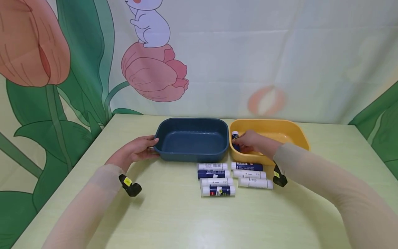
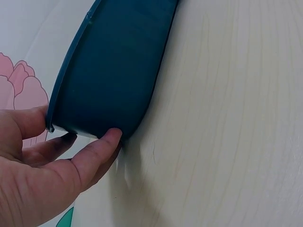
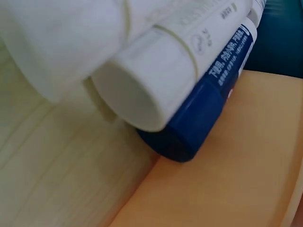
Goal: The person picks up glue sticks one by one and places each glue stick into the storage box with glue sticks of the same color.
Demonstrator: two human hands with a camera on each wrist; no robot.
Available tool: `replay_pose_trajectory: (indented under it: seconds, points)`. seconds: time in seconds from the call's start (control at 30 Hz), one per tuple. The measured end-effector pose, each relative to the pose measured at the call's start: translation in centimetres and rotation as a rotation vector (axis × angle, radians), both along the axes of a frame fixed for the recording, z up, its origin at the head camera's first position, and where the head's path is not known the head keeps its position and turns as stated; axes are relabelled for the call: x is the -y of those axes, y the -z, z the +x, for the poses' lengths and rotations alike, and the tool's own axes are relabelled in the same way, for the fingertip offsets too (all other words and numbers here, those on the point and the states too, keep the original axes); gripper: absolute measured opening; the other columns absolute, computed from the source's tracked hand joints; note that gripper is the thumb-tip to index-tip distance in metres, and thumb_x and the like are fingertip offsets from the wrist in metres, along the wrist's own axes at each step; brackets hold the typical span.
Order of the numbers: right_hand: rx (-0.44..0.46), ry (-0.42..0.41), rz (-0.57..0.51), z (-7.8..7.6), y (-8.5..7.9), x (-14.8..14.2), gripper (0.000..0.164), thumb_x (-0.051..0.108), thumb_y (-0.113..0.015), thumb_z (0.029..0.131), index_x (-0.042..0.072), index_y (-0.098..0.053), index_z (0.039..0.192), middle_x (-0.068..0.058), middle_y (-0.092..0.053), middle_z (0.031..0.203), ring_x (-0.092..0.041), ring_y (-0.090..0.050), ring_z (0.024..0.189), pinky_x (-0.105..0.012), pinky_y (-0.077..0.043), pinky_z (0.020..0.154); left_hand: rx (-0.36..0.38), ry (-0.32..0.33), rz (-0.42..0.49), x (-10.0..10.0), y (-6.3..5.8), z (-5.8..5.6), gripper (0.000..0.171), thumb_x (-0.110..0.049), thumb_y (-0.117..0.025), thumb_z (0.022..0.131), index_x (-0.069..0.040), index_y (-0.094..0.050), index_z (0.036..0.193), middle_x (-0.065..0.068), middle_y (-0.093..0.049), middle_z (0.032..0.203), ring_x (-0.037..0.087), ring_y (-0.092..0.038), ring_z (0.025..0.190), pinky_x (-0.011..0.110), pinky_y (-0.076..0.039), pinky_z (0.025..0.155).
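Note:
My left hand holds the left end of a dark blue plastic tray. In the left wrist view its thumb is at the rim, while the other fingers rest against the end wall and lower edge. Inside the left end of a yellow tray, my right hand grips a dark blue glue stick with a white end pointing up and back. The right wrist view shows neither that hand nor the held stick; it shows white glue sticks and a dark blue one beside the yellow wall.
Several glue sticks lie sideways in two columns in front of the trays. The left column mixes white and dark blue ones; the right column has a dark blue stick and two white ones. A printed cloth hangs behind the table.

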State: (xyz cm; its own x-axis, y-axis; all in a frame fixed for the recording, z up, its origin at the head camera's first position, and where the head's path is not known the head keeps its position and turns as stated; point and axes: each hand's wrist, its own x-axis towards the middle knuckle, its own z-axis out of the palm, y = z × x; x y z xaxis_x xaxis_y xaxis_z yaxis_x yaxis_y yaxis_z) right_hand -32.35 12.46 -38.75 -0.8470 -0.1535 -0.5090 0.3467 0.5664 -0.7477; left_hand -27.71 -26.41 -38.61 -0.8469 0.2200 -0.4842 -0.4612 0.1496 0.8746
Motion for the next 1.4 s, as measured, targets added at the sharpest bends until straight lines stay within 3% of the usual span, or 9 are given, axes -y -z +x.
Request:
replay_pose_trajectory:
  seconds: [0.23, 0.43, 0.73, 0.87, 1.0, 1.13, 1.4]
  points:
    - [-0.007, -0.003, 0.060, 0.0, -0.2, 0.2, 0.047, 0.020, -0.064, 0.102, -0.012, -0.053, 0.135, -0.008, -0.054, 0.095, -0.009, -0.058, 0.066, -0.015, -0.056, 0.062, -0.007, 0.009, -0.001, 0.1, 0.2, -0.1, 0.059, -0.021, -0.032, 0.113, -0.005, -0.007, 0.165, 0.027, -0.019, 0.167, 0.019, -0.056, 0.118, 0.053, -0.032, 0.125]
    - [-0.001, -0.007, 0.051, 0.3, -0.4, 0.2, 0.045, 0.017, -0.064, 0.101, -0.012, -0.054, 0.135, -0.007, -0.053, 0.092, -0.009, -0.056, 0.065, -0.015, -0.055, 0.062, -0.012, 0.012, -0.002, 0.1, 0.1, 0.0, 0.059, -0.021, -0.032, 0.113, -0.005, -0.008, 0.164, 0.027, -0.021, 0.166, 0.013, -0.059, 0.107, 0.052, -0.033, 0.124]
    - [0.009, -0.021, 0.025, 0.5, -0.4, 0.0, 0.039, 0.012, -0.062, 0.102, -0.011, -0.058, 0.132, -0.007, -0.055, 0.093, -0.008, -0.054, 0.066, -0.014, -0.054, 0.062, 0.000, 0.003, -0.021, 0.1, 0.1, 0.0, 0.059, -0.021, -0.032, 0.113, -0.006, -0.008, 0.165, 0.026, -0.019, 0.167, 0.026, -0.050, 0.129, 0.052, -0.033, 0.124]
    - [0.006, -0.051, 0.039, 0.6, -1.0, -0.2, 0.044, 0.012, -0.058, 0.103, -0.011, -0.053, 0.139, -0.012, -0.058, 0.104, -0.009, -0.056, 0.070, -0.014, -0.057, 0.065, -0.005, 0.003, -0.013, 0.1, 0.1, 0.0, 0.060, -0.022, -0.031, 0.113, -0.006, -0.007, 0.165, 0.026, -0.017, 0.168, 0.028, -0.047, 0.133, 0.052, -0.033, 0.124]
    - [0.001, -0.120, 0.048, 0.9, -2.2, -0.9, 0.053, 0.015, -0.051, 0.106, -0.011, -0.039, 0.151, -0.024, -0.056, 0.134, -0.020, -0.064, 0.099, -0.024, -0.061, 0.090, -0.005, 0.004, -0.003, 0.0, 0.1, 0.0, 0.060, -0.022, -0.032, 0.113, -0.006, -0.007, 0.165, 0.026, -0.017, 0.168, 0.027, -0.048, 0.131, 0.052, -0.033, 0.124]
    - [-0.037, -0.180, 0.018, 1.9, -4.4, -1.9, 0.056, 0.016, -0.045, 0.109, -0.011, -0.028, 0.156, -0.030, -0.043, 0.155, -0.038, -0.054, 0.132, -0.041, -0.051, 0.113, -0.009, 0.015, -0.001, 0.0, -0.1, 0.0, 0.060, -0.022, -0.032, 0.113, -0.005, -0.006, 0.165, 0.027, -0.016, 0.168, 0.025, -0.050, 0.129, 0.052, -0.033, 0.124]
    - [-0.167, -0.226, 0.000, 4.3, -8.5, -3.6, 0.055, 0.017, -0.046, 0.109, -0.010, -0.032, 0.155, -0.031, -0.042, 0.156, -0.044, -0.051, 0.137, -0.045, -0.050, 0.110, -0.011, 0.022, -0.009, 0.0, 0.0, 0.0, 0.060, -0.022, -0.030, 0.113, -0.006, -0.005, 0.165, 0.026, -0.016, 0.169, 0.029, -0.045, 0.136, 0.051, -0.032, 0.125]
